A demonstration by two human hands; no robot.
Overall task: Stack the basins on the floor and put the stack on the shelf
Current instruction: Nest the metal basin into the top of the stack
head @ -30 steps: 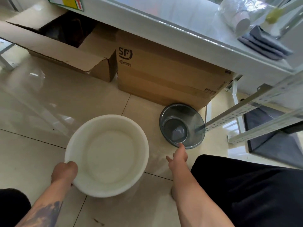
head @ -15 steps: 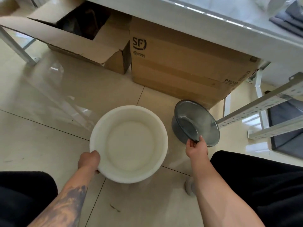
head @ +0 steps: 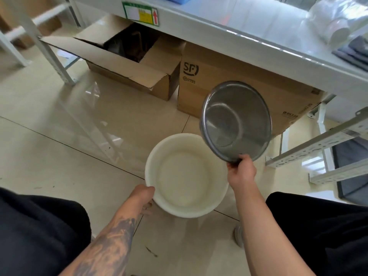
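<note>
Tiled floor [head: 59, 148] carried the white basin [head: 186, 176], upright | left hand [head: 142, 195] gripped its near rim, fingers partly hidden beneath | right hand [head: 242, 172] pinched the steel basin [head: 237, 121] rim, raised and tilted above the white basin's far edge | shelf [head: 249, 39] cut off above | cardboard boxes [head: 229, 80] behind.

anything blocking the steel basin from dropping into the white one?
Nothing visible. The right hand holds the steel basin tilted above the far right rim of the white plastic basin, which is empty. The left hand grips only its near left rim.
</note>
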